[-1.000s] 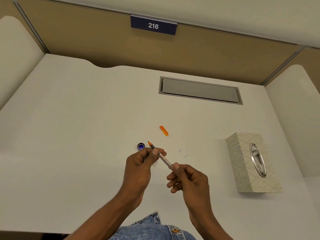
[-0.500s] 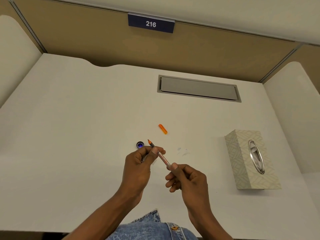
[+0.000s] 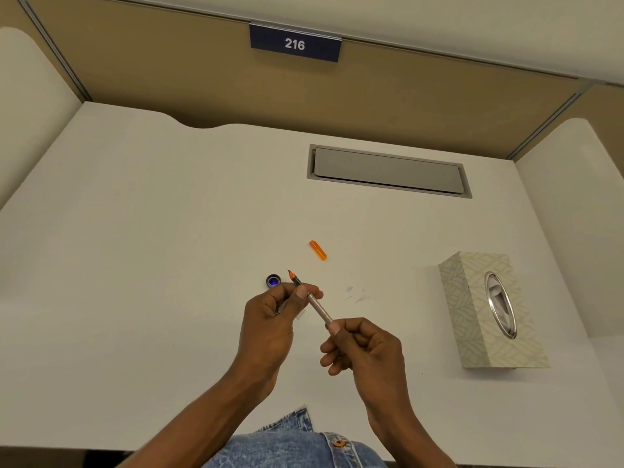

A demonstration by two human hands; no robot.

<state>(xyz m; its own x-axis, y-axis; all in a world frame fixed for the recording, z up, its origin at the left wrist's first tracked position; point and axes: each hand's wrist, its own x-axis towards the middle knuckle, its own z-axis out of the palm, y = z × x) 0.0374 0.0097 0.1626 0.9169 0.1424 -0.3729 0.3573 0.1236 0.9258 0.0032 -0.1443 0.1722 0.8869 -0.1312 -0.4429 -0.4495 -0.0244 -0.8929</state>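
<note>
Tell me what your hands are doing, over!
Left hand pinches pen near its orange tip. Right hand grips its back end. Orange cap lies loose on desk. Nothing blocking.

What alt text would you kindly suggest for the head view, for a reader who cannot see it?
The left hand grips an uncapped orange-tipped pen near its tip; the right hand pinches its back end. On the white desk lie an orange cap, a small dark lid and a tissue box.

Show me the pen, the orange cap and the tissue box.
pen (image 3: 319, 309), head view, bare middle of the silver barrel.
orange cap (image 3: 317, 250), head view, middle of its side.
tissue box (image 3: 464, 298), head view, patterned top beside the opening.
</note>
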